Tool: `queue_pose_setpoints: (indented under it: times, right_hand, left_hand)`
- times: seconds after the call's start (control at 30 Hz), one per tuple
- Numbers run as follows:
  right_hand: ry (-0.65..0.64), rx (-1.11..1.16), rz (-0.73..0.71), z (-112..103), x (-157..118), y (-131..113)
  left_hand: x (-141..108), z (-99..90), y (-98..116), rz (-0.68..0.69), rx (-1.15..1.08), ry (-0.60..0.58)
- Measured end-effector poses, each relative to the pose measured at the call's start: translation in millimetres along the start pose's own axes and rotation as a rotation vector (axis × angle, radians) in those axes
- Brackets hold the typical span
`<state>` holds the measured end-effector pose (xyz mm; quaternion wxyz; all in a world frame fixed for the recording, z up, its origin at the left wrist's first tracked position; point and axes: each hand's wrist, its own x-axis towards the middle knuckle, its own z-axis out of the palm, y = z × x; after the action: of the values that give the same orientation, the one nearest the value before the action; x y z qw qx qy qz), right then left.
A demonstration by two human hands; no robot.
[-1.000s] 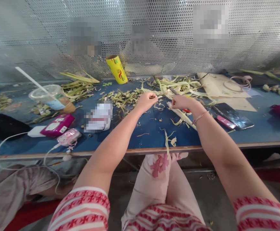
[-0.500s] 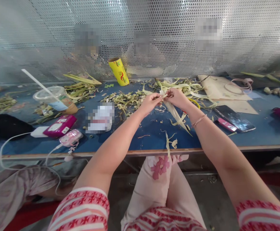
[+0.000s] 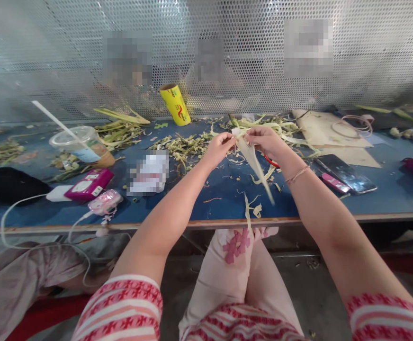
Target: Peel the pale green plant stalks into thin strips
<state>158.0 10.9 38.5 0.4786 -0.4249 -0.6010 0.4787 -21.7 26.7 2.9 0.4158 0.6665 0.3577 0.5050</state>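
Observation:
A pale, husk-like leaf strip (image 3: 253,163) hangs over the blue table, its broad upper end between my two hands and its narrow tip pointing down and right. My left hand (image 3: 220,148) pinches it at the left of the top edge. On the other side, the fingers of my right hand (image 3: 266,142) are closed on it. Just under my right hand shows a red loop (image 3: 272,162), partly hidden by the wrist. Behind both hands lies a heap of pale green leaf strips (image 3: 281,128).
Leaf scraps (image 3: 185,147) litter the table left of my hands. Further left are a yellow tube (image 3: 175,105), a plastic cup (image 3: 85,147) with a straw and a magenta device (image 3: 89,184). A dark phone (image 3: 346,174) lies at right. Perforated metal (image 3: 256,28) rises behind.
My hands have spread slightly apart, and the strip's top end now shows wider between them. Its hanging tip has swung a little to the left.

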Motion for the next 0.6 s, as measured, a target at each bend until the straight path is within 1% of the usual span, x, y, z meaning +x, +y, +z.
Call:
queue_pose_setpoints:
  times: [0.13,0.2,0.27,0.33,0.37,0.4,0.43,0.5,0.53,0.57,0.6]
  right_hand:
    - [0.226,0.113,-0.030,-7.2,6.0,-2.0]
    - [0.383,0.184,-0.061,-13.5,8.9,-5.1]
    - [0.543,0.259,-0.114,-23.6,12.0,-8.3]
    - [0.677,0.314,-0.173,-39.8,15.8,-10.2]
    - [0.817,0.361,-0.210,-50.5,18.0,-10.3]
    - [0.932,0.368,-0.222,-62.5,20.5,-9.7]
    - [1.000,0.370,-0.237,-75.4,23.2,-8.3]
    - [1.098,0.363,-0.220,-100.6,28.9,-3.2]
    - [1.131,0.373,-0.207,-111.0,31.5,0.4]
    - [1.202,0.407,-0.192,-118.6,34.0,4.5]
    - [1.210,0.442,-0.207,-122.6,36.0,8.9]
  left_hand:
    - [5.5,-3.6,-3.1,-0.017,-0.020,0.083]
    - [8.5,-5.6,-4.3,-0.011,-0.049,0.139]
    - [11.8,-8.7,-4.9,-0.005,-0.079,0.229]
    - [15.5,-14.6,-5.1,0.001,-0.107,0.380]
    - [17.6,-19.3,-5.4,0.007,-0.123,0.477]
    - [19.8,-25.1,-5.7,0.008,-0.133,0.581]
    - [21.9,-31.9,-6.1,0.007,-0.136,0.679]
    - [25.6,-46.6,-6.8,-0.006,-0.194,0.865]
    - [27.0,-53.2,-7.0,-0.019,-0.237,0.939]
    - [28.0,-58.6,-6.8,-0.025,-0.272,0.990]
    - [28.6,-62.2,-6.2,-0.033,-0.316,1.021]
